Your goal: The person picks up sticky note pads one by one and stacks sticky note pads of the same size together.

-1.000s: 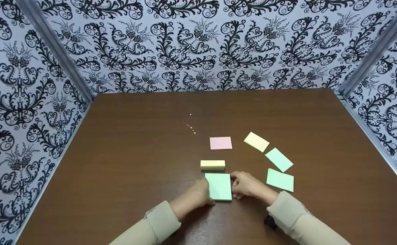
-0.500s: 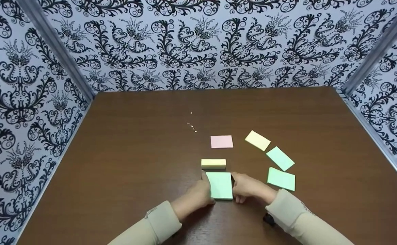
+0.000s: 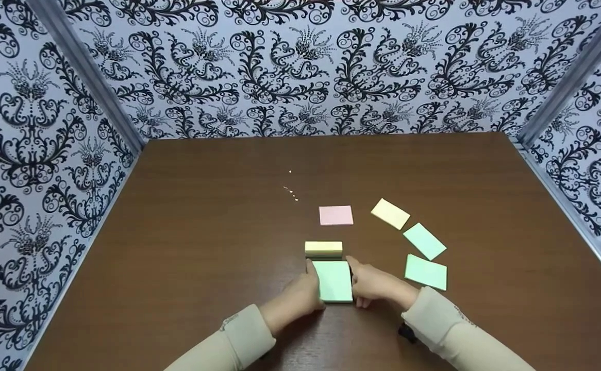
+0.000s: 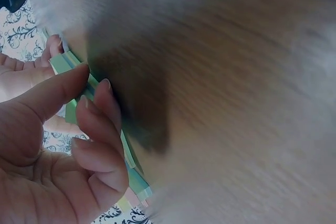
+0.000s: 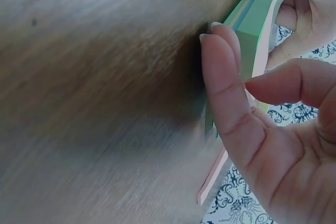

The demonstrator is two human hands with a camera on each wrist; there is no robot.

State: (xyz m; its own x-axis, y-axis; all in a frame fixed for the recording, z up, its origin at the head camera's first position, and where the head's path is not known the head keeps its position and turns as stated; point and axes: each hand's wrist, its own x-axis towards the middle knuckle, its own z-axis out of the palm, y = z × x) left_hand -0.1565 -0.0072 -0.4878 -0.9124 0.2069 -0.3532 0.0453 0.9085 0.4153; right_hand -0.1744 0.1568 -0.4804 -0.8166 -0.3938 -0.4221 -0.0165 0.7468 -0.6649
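Observation:
A square stack of sticky notes point(image 3: 335, 281), light green on top with blue and yellow layers in its side, lies on the brown table point(image 3: 202, 216). My left hand point(image 3: 300, 292) grips its left side; the left wrist view shows a straight digit against the edge and the other fingers curled. At the right side my right hand point(image 3: 375, 282) touches the stack, the index finger stretched towards the far right corner. Seen from the right wrist, its fingers point(image 5: 220, 72) lie fairly straight along the side, thumb apart. Just beyond the stack sits a thick yellow sticky-note pad point(image 3: 323, 249).
Farther back lies a pink pad point(image 3: 336, 215). To the right, a pale yellow pad point(image 3: 390, 214) and two green pads point(image 3: 424, 241) form a curve. Small white specks point(image 3: 291, 192) dot the table. Patterned walls point(image 3: 300, 67) border it behind and at both sides.
My right index finger has stretched forward past the stack's far right corner. A left finger now shows along the far left edge. The stack has barely moved.

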